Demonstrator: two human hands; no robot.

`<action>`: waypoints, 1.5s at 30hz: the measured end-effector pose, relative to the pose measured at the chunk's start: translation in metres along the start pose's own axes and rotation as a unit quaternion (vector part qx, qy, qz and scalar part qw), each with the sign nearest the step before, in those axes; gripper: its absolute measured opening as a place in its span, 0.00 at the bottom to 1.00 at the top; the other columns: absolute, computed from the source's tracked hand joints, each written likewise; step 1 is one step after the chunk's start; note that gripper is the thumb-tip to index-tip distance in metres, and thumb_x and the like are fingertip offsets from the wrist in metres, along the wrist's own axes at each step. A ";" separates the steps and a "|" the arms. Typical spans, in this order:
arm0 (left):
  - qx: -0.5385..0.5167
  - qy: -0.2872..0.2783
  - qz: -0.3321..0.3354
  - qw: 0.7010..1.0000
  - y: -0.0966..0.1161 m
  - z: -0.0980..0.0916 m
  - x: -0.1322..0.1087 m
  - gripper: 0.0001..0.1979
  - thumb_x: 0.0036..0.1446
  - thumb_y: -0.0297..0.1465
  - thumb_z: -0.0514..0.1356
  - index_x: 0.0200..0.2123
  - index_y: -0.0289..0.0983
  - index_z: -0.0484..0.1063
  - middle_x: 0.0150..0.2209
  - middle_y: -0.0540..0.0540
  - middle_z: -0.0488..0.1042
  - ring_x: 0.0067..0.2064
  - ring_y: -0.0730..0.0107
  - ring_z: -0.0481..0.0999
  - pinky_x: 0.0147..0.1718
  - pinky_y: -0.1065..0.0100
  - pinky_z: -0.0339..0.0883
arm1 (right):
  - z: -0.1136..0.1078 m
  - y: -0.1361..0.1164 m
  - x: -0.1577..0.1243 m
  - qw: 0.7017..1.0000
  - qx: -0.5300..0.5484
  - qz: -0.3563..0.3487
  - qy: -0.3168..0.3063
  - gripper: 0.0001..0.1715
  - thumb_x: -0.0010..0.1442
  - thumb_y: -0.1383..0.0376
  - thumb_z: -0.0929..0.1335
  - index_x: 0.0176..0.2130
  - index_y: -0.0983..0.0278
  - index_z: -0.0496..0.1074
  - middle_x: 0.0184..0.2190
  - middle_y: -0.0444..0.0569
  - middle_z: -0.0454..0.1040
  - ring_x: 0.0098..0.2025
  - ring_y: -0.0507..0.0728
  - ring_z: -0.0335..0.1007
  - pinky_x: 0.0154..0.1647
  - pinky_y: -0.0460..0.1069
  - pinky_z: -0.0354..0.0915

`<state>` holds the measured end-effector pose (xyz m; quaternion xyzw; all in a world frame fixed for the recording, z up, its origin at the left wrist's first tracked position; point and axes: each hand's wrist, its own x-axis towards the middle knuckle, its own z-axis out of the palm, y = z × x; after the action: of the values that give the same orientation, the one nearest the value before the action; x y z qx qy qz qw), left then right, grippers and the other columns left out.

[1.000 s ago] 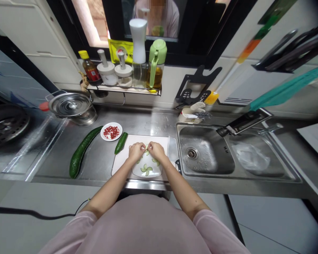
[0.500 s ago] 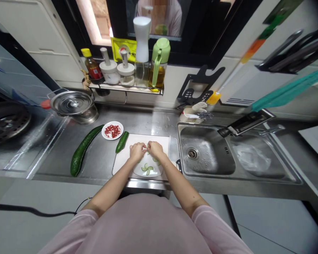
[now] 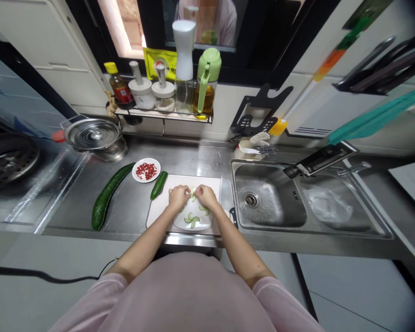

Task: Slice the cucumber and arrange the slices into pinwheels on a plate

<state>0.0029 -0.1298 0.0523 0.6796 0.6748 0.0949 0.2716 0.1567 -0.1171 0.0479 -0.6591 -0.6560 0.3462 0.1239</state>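
Observation:
Both hands hover over the far part of a white plate on the cutting board. My left hand has its fingers pinched together at the plate's far left; whatever sits in the pinch is too small to make out. My right hand is closed the same way at the far right, its fingertips hiding anything held. Cucumber slices form a pinwheel on the near part of the plate, and more slices show between the hands. A cut cucumber piece rests on the board's left edge.
Left of the board are a long cucumber and a small plate of chopped red bits. A steel pot stands behind. The sink lies to the right, with a dark knife handle beside the board. Bottles and jars line a shelf.
My right hand has shifted slightly right, away from the left one, uncovering slices at the far side of the plate. My left hand has barely moved.

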 end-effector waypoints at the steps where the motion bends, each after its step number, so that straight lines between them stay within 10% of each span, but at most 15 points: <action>1: 0.001 -0.002 0.000 1.000 0.001 0.000 0.000 0.07 0.56 0.35 0.60 0.37 0.42 0.74 0.37 0.47 0.76 0.45 0.60 0.72 0.45 0.61 0.55 | 0.002 0.000 -0.001 1.000 -0.003 0.001 -0.002 0.07 0.58 0.63 0.66 0.35 0.63 0.73 0.32 0.45 0.77 0.32 0.51 0.68 0.33 0.43 0.57; 45: 0.010 -0.004 0.012 1.000 0.001 0.002 -0.001 0.07 0.57 0.34 0.58 0.37 0.42 0.74 0.38 0.47 0.76 0.45 0.61 0.72 0.46 0.61 0.54 | 0.012 0.001 -0.007 0.994 -0.110 0.002 -0.011 0.12 0.62 0.62 0.63 0.38 0.62 0.75 0.37 0.49 0.78 0.38 0.54 0.70 0.32 0.45 0.54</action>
<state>0.0048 -0.1316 0.0515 0.6907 0.6664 0.0887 0.2664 0.1511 -0.1270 0.0406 -0.6661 -0.6902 0.2795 0.0422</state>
